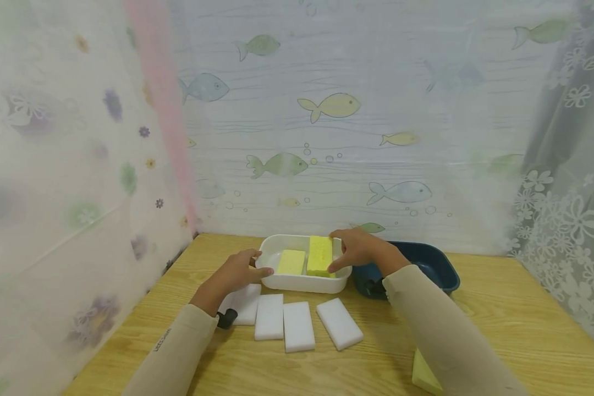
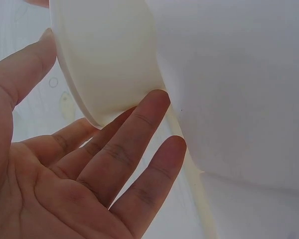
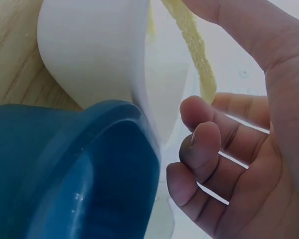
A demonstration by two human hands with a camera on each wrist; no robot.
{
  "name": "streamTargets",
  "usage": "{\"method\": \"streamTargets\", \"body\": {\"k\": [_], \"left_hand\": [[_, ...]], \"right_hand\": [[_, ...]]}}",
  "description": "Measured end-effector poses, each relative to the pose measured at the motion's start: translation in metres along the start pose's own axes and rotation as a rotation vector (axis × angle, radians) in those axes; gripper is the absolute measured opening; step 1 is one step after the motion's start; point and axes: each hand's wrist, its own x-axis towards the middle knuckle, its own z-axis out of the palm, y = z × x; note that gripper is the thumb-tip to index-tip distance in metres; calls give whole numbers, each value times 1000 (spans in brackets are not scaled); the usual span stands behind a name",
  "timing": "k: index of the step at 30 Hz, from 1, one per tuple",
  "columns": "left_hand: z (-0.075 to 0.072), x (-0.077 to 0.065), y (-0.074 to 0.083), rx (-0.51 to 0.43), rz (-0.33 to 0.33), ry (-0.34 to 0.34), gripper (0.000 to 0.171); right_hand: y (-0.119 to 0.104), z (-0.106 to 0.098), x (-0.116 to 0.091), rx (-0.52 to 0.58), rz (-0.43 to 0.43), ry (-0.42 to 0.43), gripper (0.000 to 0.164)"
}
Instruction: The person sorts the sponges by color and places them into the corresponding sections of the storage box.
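Observation:
A white plastic basin (image 1: 302,283) stands on the table. My left hand (image 1: 239,270) holds its left end, thumb at the front rim; in the left wrist view the fingers lie along the outer wall. With thumb and fingers, my right hand (image 1: 358,248) pinches a yellow sponge (image 1: 320,254) at the basin's right side. In the right wrist view that sponge (image 3: 194,45) shows edge-on between thumb and index finger, while the other fingers curl loosely. Another yellow sponge (image 1: 291,262) lies inside the basin to the left, and a bit of yellow shows beneath the held one.
A dark blue basin (image 1: 438,264) adjoins the white one on the right, partly behind my right forearm. Several white sponges (image 1: 299,326) lie in front of the white basin. One more yellow sponge (image 1: 422,375) is partly covered by the right sleeve. Patterned curtains (image 1: 277,110) enclose the table.

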Motion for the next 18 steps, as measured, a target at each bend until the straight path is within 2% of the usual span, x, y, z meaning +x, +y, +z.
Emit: {"method": "streamTargets", "body": {"k": [13,18], "left_hand": [[-2,-2,2,-8,-1,-10,82],[-2,-3,2,-8,1,-6,81]], "right_hand": [[2,7,4,-3,8,-1,97],[3,5,3,-3,4,-8,90]]}}
